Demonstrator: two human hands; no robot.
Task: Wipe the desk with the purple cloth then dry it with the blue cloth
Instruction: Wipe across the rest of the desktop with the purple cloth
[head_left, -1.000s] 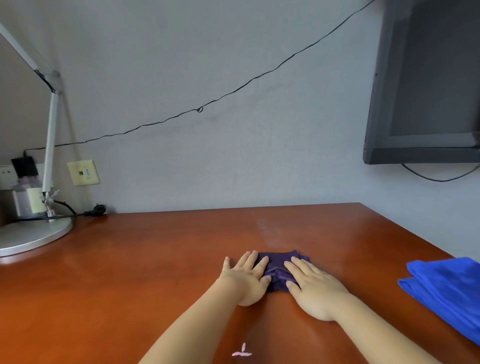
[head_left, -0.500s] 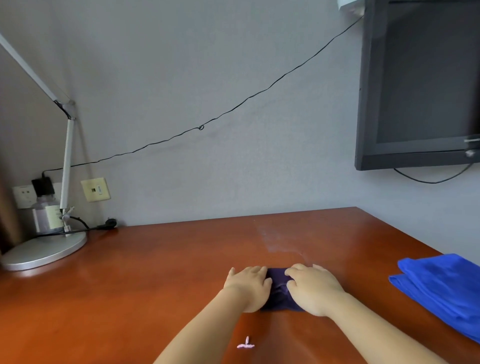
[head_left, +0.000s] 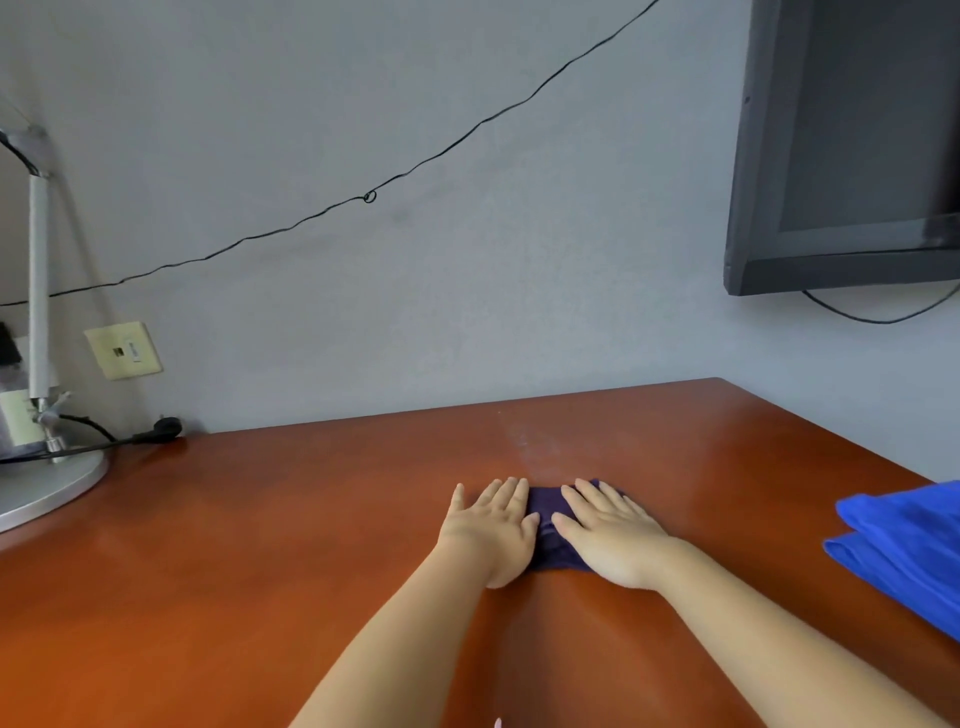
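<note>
Under both sets of fingers, on the middle of the red-brown wooden surface (head_left: 270, 561), the purple cloth (head_left: 546, 514) is lying folded into a small dark pad. The left hand (head_left: 491, 527) and the right hand (head_left: 608, 535) are pressing down on it side by side, palms flat, fingers straight and slightly spread, thumbs almost meeting over the strip of cloth showing between them.

Half a second ago the fingers were curling in over the cloth, nearer the person; now they are flattening out again and the cloth is sitting farther forward, much as it was a second ago. This is reading as a back-and-forth scrubbing stroke, so the wet wipe is under way and far from covering the whole surface.

Just beyond the fingertips a faint pale streak (head_left: 535, 441) is showing on the wood. It may be moisture or only glare; the view is too soft to tell.

Well to the right of the right hand's fingers, the blue cloth (head_left: 904, 545) is lying folded at the surface's right edge, untouched, so the drying step is not yet begun.

Far to the left of the left hand's fingers, a silver lamp base (head_left: 47, 483) is standing on the surface by the wall. A dark screen (head_left: 852, 140) is hanging on the wall above and to the right.
</note>
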